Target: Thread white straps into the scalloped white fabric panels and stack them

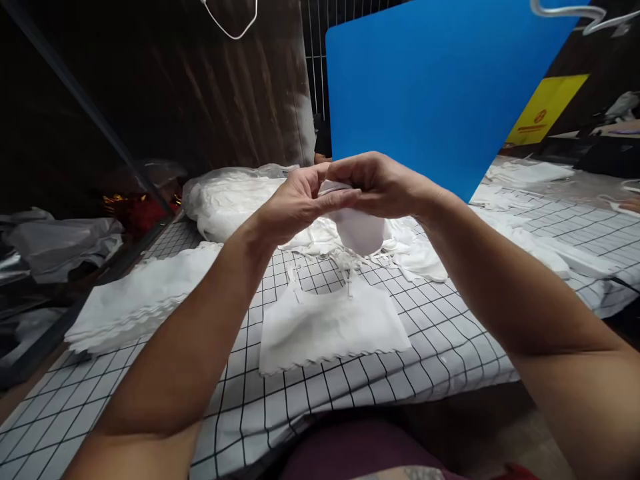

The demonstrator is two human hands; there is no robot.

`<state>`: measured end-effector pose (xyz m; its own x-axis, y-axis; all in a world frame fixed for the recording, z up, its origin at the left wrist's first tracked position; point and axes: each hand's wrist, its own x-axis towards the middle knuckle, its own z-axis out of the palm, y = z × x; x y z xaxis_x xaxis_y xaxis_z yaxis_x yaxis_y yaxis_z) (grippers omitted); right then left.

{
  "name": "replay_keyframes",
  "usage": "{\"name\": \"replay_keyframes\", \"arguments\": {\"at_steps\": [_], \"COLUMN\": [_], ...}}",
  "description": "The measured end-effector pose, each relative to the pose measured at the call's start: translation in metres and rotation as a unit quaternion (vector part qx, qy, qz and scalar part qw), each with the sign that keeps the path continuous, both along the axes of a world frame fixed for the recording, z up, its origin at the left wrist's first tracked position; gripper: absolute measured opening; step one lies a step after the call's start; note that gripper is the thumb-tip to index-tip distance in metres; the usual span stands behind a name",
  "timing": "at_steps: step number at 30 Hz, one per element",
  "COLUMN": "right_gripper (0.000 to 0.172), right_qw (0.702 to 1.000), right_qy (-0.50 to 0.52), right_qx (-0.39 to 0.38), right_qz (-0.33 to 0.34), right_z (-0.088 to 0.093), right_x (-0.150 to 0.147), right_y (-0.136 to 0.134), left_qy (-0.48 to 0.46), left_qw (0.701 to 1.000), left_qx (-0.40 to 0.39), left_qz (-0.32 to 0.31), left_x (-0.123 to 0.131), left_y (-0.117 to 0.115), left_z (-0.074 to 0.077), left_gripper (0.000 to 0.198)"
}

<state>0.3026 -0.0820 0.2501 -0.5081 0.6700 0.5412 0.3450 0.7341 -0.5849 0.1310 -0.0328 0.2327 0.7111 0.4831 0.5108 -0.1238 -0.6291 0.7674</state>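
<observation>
Raised over the table, my left hand [300, 197] and my right hand [383, 185] meet at the fingertips, both closed on a pale rounded bra pad [363, 232]. The pad's lower part hangs below my fingers; its upper edge is partly hidden by them. Beneath it, a white cropped camisole [333, 327] with thin straps and a wavy hem lies flat on the table, touched by neither hand. Behind the pad is a loose heap of white garments [415, 253] with tangled straps.
A black-and-white grid cloth [450, 347] covers the table. White garments are stacked [135, 297] at the left, and a plastic-wrapped white bundle [230, 200] sits behind. A large blue board [425, 87] stands at the back. Part of another person's hand [631, 203] shows at the right edge.
</observation>
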Motion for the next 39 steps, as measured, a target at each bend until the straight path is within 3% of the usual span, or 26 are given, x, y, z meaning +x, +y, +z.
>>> {"name": "replay_keyframes", "arguments": {"at_steps": [3, 8, 11, 14, 16, 18, 21, 23, 26, 29, 33, 36, 39], "right_gripper": [0.014, 0.025, 0.029, 0.027, 0.027, 0.029, 0.036, 0.042, 0.044, 0.044, 0.048, 0.052, 0.058], "right_qw": [0.998, 0.998, 0.998, 0.997, 0.988, 0.968, 0.937, 0.937, 0.940, 0.954, 0.963, 0.951, 0.947], "right_qy": [-0.048, -0.035, -0.057, -0.022, 0.001, -0.001, -0.019, -0.060, -0.114, -0.112, -0.180, -0.208, -0.187], "right_qx": [0.039, 0.058, 0.009, -0.080, -0.156, -0.249, -0.347, -0.341, -0.254, -0.182, -0.102, -0.042, -0.026], "right_qz": [0.006, -0.016, -0.004, 0.005, 0.016, 0.037, 0.029, -0.048, -0.195, -0.210, -0.171, -0.225, -0.261], "right_z": [-0.001, 0.007, 0.009, -0.005, -0.028, -0.060, -0.124, -0.168, -0.214, -0.232, -0.237, -0.248, -0.264], "right_x": [-0.017, -0.027, -0.012, 0.010, 0.021, 0.028, 0.032, 0.031, 0.025, 0.014, -0.001, -0.002, 0.003], "right_y": [-0.016, -0.041, -0.046, -0.044, -0.042, -0.041, -0.038, -0.038, -0.045, -0.067, -0.102, -0.122, -0.137], "left_qy": [0.022, 0.099, 0.120, 0.149, 0.171, 0.196, 0.241, 0.264, 0.285, 0.306, 0.293, 0.276, 0.258], "left_qw": [0.999, 0.989, 0.982, 0.973, 0.962, 0.946, 0.920, 0.911, 0.912, 0.909, 0.907, 0.885, 0.871], "left_qx": [-0.021, -0.089, -0.121, -0.159, -0.200, -0.251, -0.305, -0.312, -0.257, -0.153, -0.046, 0.079, 0.191], "left_qz": [0.021, 0.059, 0.078, 0.070, 0.069, 0.060, 0.044, 0.057, 0.144, 0.236, 0.299, 0.366, 0.372], "left_x": [-0.024, -0.079, -0.120, -0.156, -0.173, -0.184, -0.187, -0.183, -0.177, -0.175, -0.175, -0.173, -0.169], "left_y": [-0.017, -0.042, -0.049, -0.047, -0.043, -0.037, -0.031, -0.028, -0.025, -0.023, -0.026, -0.041, -0.067], "left_z": [-0.002, -0.005, 0.003, 0.002, -0.011, -0.035, -0.087, -0.126, -0.175, -0.199, -0.200, -0.199, -0.206], "left_gripper": [0.041, 0.033, 0.031, 0.027, 0.023, 0.023, 0.032, 0.040, 0.043, 0.034, 0.031, 0.034, 0.027]}}
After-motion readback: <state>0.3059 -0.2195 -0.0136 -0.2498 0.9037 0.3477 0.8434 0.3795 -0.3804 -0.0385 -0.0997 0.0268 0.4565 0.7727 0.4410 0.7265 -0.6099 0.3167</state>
